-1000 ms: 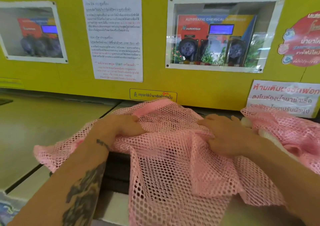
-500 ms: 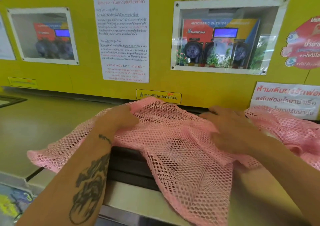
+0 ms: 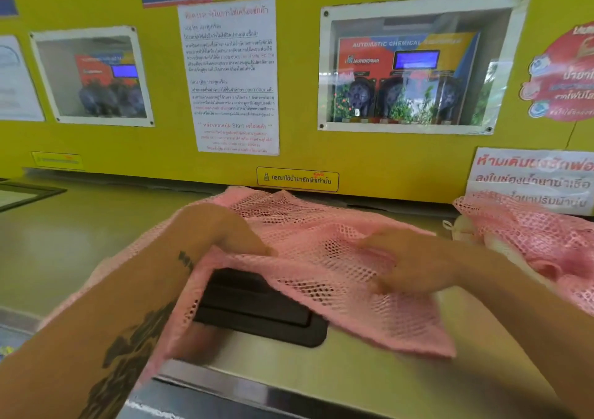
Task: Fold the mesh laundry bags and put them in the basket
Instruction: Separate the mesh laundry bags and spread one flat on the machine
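A pink mesh laundry bag (image 3: 324, 270) lies spread over the steel top of a washing machine (image 3: 369, 367), partly covering a black lid panel (image 3: 257, 309). My left hand (image 3: 221, 232) rests on the bag's left part, fingers pinching its near edge. My right hand (image 3: 414, 261) grips the mesh at the middle right, fingers curled into it. A second heap of pink mesh bags (image 3: 543, 245) sits at the right edge. No basket is in view.
A yellow wall (image 3: 385, 164) with posted notices (image 3: 231, 74) and two dispenser windows (image 3: 414, 68) stands right behind the machine tops. Another flat machine top (image 3: 64, 245) lies to the left. A white cloth piece (image 3: 466, 229) peeks from under the right heap.
The bag's hanging front flap has been drawn up and back, so it now lies flatter on the top. Both hands have slid nearer to me along the mesh.
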The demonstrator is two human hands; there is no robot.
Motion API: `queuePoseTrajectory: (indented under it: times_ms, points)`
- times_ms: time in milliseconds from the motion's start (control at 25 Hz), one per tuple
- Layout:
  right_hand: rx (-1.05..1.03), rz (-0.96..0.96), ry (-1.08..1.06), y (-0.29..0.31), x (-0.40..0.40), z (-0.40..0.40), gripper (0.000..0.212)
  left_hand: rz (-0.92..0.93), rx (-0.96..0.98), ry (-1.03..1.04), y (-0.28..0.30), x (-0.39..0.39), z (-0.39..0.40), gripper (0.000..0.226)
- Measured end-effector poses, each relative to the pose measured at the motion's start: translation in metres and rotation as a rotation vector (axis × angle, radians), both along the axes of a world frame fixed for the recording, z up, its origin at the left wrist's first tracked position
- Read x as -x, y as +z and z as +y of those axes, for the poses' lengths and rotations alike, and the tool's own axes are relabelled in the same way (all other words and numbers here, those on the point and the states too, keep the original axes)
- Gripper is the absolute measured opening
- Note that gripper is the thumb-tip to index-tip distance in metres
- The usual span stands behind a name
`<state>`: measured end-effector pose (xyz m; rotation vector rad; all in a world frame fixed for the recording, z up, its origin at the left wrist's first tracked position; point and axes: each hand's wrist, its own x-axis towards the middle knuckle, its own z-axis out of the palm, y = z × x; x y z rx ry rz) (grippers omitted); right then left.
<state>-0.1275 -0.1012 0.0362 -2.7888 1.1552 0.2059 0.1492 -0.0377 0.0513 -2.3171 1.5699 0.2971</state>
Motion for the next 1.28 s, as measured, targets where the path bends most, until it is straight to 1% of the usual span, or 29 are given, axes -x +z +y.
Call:
queuePoseTrajectory:
  times_ms: [40,80,160,200,240,280,320,400,440,480,520,560,600,640,680,760,840,880,920,1000,1040,1120,1160,1240,1280]
  points:
    - [0.044,-0.024,-0.036,0.001,0.005,-0.005,0.072,0.001,0.048,0.003,0.005,-0.003,0.006,0.090]
    - [0.095,-0.060,-0.057,0.001,0.009,-0.008,0.068,0.016,0.159,0.013,0.007,-0.007,0.010,0.077]
    - [0.147,-0.169,-0.039,-0.003,0.006,-0.009,0.058,0.045,0.488,0.040,0.006,-0.020,0.012,0.047]
    - [0.124,-0.210,-0.016,-0.004,0.001,-0.006,0.054,0.065,0.621,0.049,-0.001,-0.028,0.008,0.040]
    - [0.085,-0.206,0.013,-0.005,-0.006,-0.001,0.052,0.098,0.682,0.050,-0.007,-0.036,0.005,0.041]
    - [0.055,-0.165,0.048,-0.006,-0.011,0.005,0.050,0.135,0.658,0.032,-0.015,-0.044,0.002,0.048]
    - [0.041,-0.103,0.078,-0.006,-0.014,0.010,0.049,0.159,0.557,0.018,-0.024,-0.050,0.000,0.059]
    - [0.017,0.003,0.060,0.000,-0.011,0.019,0.050,0.155,0.333,0.024,-0.042,-0.057,0.000,0.082]
    - [-0.009,0.029,0.034,0.006,-0.006,0.022,0.051,0.164,0.294,0.021,-0.049,-0.060,0.000,0.087]
    - [-0.049,0.021,0.010,0.012,-0.002,0.025,0.050,0.193,0.302,0.005,-0.050,-0.062,0.000,0.086]
    - [-0.088,-0.046,-0.005,0.017,0.000,0.025,0.045,0.243,0.342,-0.021,-0.049,-0.064,0.001,0.080]
    - [-0.105,-0.155,-0.013,0.020,0.000,0.024,0.039,0.300,0.397,-0.040,-0.046,-0.064,0.004,0.072]
    - [-0.081,-0.258,-0.016,0.020,0.000,0.021,0.035,0.360,0.465,-0.048,-0.043,-0.068,0.005,0.064]
    - [-0.026,-0.314,-0.027,0.016,-0.001,0.016,0.035,0.401,0.531,-0.039,-0.038,-0.070,0.008,0.056]
    - [0.027,-0.308,-0.036,0.011,-0.003,0.010,0.039,0.423,0.594,-0.039,-0.035,-0.072,0.010,0.050]
    - [0.027,-0.176,-0.039,-0.001,-0.003,0.002,0.056,0.409,0.660,-0.052,-0.028,-0.068,0.016,0.047]
    - [-0.048,0.032,-0.075,-0.002,0.001,0.003,0.065,0.367,0.616,-0.050,-0.026,-0.056,0.024,0.055]
    - [-0.076,0.090,-0.096,0.003,0.004,0.004,0.064,0.355,0.547,-0.036,-0.027,-0.046,0.029,0.065]
    - [-0.091,0.092,-0.108,0.009,0.006,0.007,0.061,0.351,0.468,-0.013,-0.031,-0.037,0.033,0.076]
    - [-0.078,0.022,-0.143,0.017,0.008,0.009,0.057,0.310,0.348,0.004,-0.039,-0.024,0.036,0.093]
    - [-0.024,-0.022,-0.160,0.014,0.009,0.005,0.060,0.279,0.311,-0.007,-0.043,-0.021,0.035,0.096]
    - [0.063,-0.098,-0.177,0.004,0.008,-0.002,0.077,0.300,0.303,-0.074,-0.047,-0.025,0.031,0.092]
    - [0.034,-0.106,-0.158,-0.004,0.007,-0.008,0.088,0.361,0.330,-0.106,-0.047,-0.031,0.031,0.087]
    - [-0.058,-0.031,-0.143,-0.014,0.006,-0.015,0.115,0.484,0.436,-0.117,-0.046,-0.045,0.039,0.082]
    - [-0.089,0.017,-0.155,-0.017,0.008,-0.019,0.119,0.523,0.500,-0.103,-0.045,-0.051,0.044,0.085]
